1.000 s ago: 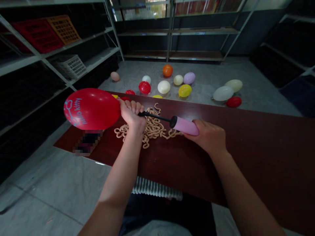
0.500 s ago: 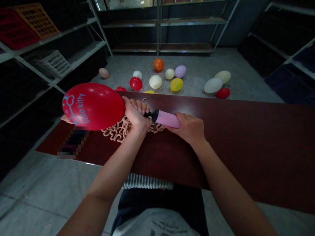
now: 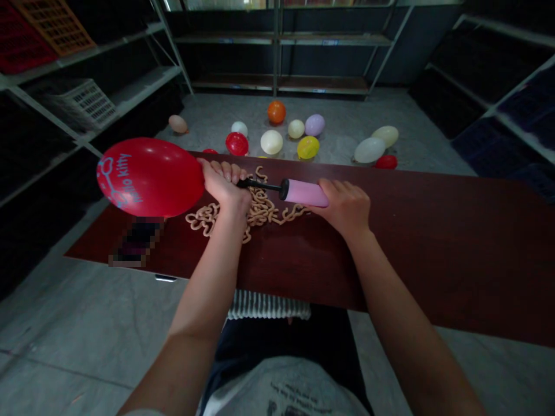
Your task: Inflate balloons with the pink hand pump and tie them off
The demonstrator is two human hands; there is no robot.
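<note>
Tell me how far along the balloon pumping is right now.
Done: about a dozen inflated balloons lie on the floor. In hand: the left hand pinches the red balloon, already well filled, on the nozzle; the right hand holds the pink pump, its rod drawn out. Left: this balloon is untied, and a pile of tan clips sits on the table.
</note>
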